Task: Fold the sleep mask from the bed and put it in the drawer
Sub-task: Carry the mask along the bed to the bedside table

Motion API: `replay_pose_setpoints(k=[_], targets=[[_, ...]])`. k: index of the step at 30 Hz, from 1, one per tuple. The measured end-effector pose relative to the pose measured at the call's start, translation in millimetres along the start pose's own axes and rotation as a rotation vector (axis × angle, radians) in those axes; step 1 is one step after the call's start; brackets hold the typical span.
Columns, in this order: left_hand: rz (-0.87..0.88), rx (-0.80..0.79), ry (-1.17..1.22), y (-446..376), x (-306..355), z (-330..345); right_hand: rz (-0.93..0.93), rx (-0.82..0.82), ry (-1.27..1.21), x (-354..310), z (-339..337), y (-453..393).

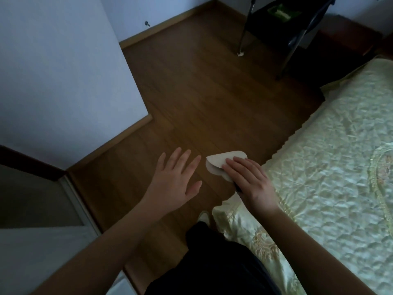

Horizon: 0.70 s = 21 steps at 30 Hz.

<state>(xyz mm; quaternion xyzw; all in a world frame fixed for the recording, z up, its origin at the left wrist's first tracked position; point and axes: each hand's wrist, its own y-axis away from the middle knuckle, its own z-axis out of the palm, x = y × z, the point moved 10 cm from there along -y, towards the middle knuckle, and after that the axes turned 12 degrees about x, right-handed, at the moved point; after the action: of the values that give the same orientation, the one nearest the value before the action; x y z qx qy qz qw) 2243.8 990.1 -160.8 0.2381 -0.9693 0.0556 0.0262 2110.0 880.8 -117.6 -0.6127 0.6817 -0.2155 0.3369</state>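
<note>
The folded sleep mask (221, 165) is gripped under the closed fingers (236, 165) of the right hand (248, 182), projecting beyond the fingertips above the wooden floor (191, 92), beside the bed (331, 156). The left hand (176, 177) is spread flat, empty, just apart.

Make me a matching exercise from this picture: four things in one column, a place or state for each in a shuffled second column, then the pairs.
Things
1. sleep mask
2. left hand
3. bed
4. chair

Places or states
A. far across the wooden floor, dark, with metal legs
B. folded, held in the right hand
C. open and empty, fingers spread above the floor
D. along the right side, under a pale quilted cover

Pairs: 1-B, 2-C, 3-D, 4-A
</note>
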Motion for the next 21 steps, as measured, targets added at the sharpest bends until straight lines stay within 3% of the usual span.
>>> replay_pose_setpoints(k=[6,14,21], targets=[[-0.02,-0.043,-0.021,-83,-49,1,0.093,0.033,0.028,51,48,-57],[-0.102,-0.057,0.027,-175,-122,1,0.145,-0.04,0.101,109,98,-113],[0.077,-0.042,0.07,-277,-173,14,0.249,-0.06,0.243,155,160,-175]])
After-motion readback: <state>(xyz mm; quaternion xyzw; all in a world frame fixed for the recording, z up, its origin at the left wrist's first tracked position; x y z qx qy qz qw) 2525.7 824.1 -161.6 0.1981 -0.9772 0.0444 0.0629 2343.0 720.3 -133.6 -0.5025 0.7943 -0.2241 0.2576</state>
